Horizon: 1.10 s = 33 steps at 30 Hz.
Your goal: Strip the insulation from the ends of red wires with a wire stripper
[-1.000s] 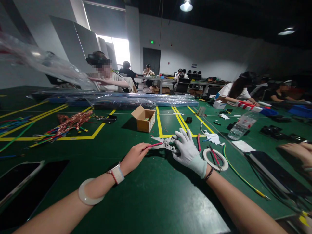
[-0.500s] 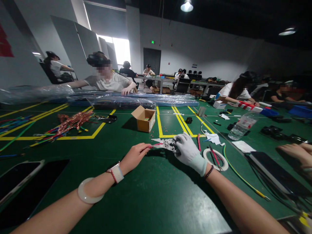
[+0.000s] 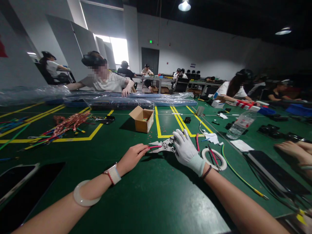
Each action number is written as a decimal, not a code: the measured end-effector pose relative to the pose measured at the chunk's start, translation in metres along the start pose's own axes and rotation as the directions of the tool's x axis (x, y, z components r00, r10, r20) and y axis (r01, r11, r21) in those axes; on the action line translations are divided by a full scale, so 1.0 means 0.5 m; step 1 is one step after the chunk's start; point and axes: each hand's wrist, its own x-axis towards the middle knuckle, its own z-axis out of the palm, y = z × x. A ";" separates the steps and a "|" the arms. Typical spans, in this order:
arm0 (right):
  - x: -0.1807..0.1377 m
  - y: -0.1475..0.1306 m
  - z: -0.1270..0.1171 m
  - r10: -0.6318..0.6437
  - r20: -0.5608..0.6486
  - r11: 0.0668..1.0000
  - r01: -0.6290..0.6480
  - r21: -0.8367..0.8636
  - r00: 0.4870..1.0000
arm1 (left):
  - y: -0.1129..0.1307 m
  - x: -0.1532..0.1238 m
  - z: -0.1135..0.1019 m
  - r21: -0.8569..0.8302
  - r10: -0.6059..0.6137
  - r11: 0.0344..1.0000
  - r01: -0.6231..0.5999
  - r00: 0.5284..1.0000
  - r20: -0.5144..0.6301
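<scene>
My left hand (image 3: 133, 156) is bare and pinches the end of a short red wire (image 3: 155, 147) just above the green table. The wire's other end sits in the jaws of silver wire strippers (image 3: 162, 145). My right hand (image 3: 185, 150), in a white glove, is wrapped round the strippers' handles. Both hands hover over the middle of the table, close together.
A white tape roll (image 3: 214, 159) with red wires across it lies right of my gloved hand. A small cardboard box (image 3: 142, 119) stands behind, a water bottle (image 3: 240, 124) to the right, a wire pile (image 3: 68, 124) at left. A phone (image 3: 17, 185) lies at lower left. Other people sit around.
The right hand's fingers squeezed the stripper handles and loosened again. The camera dipped slightly. The person opposite lowered a plastic sheet onto the table.
</scene>
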 end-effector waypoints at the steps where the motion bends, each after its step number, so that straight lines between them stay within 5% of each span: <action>1: 0.000 0.000 -0.001 0.000 0.000 1.000 0.000 -0.001 1.000 | 0.000 0.000 0.000 -0.001 0.001 1.000 -0.001 1.000 -0.001; 15: -0.008 0.022 0.004 -0.030 -0.053 0.993 0.036 0.114 0.998 | 0.007 -0.002 -0.003 0.015 0.045 0.999 -0.045 0.999 0.005; 33: -0.008 0.021 -0.001 0.040 0.149 0.997 -0.050 0.060 0.988 | 0.020 -0.001 -0.001 0.007 0.001 1.000 -0.001 0.999 0.053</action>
